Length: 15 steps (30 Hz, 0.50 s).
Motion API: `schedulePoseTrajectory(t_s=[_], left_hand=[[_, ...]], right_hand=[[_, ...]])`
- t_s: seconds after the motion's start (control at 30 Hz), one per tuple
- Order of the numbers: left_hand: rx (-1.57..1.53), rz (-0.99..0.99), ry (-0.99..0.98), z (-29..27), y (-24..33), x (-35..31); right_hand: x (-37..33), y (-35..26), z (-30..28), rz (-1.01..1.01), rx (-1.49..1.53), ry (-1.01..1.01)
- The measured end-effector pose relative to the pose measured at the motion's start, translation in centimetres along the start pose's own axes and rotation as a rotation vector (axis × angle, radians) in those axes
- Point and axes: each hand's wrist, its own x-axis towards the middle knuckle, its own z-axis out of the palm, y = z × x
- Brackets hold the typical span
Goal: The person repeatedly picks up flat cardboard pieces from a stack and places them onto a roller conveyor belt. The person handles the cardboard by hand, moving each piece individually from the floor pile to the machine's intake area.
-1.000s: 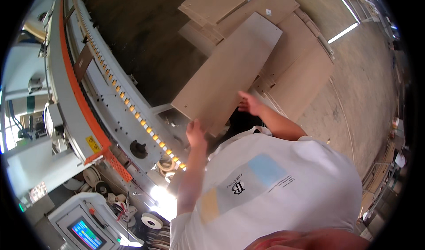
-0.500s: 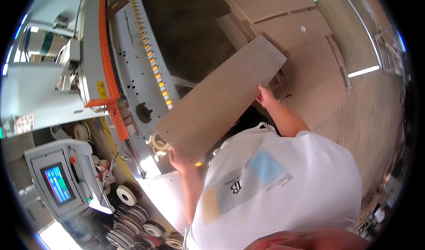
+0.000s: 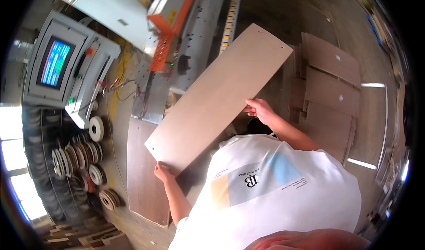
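A long, flat brown board [image 3: 217, 95] with small holes near its corners is held up in front of me, slanting from lower left to upper right. My left hand [image 3: 164, 171] is closed on its lower left end. Further right, my right hand [image 3: 260, 109] pinches the near long edge, thumb on top and fingers below. Beneath the board's lower end lies another brown panel [image 3: 148, 179], partly covered by it.
A long machine with an orange guard [image 3: 162, 51] and a yellow-marked roller track [image 3: 229, 22] runs along the far side. At left stand a control screen [image 3: 56, 63] and several edging rolls [image 3: 96, 128]. Stacked brown panels [image 3: 332, 90] lie on the right.
My view has turned to the left, so the machine and panel stacks appear further right. Both hands still hold the board, and the panel under its lower end has come into view.
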Motion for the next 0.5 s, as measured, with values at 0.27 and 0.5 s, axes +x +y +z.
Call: schedulePoseTrajectory(t_s=[0.27, 0.5], left_hand=[[0.052, -0.048, 0.234, -10.7, -4.3, 1.4], [0.820, 0.695, 0.392, -7.2, -3.5, -1.2]], right_hand=[[6.8, 0.6, 12.0, 0.110, -0.278, -0.291], [9.6, 3.5, 19.3, 0.231, -0.422, -0.584]])
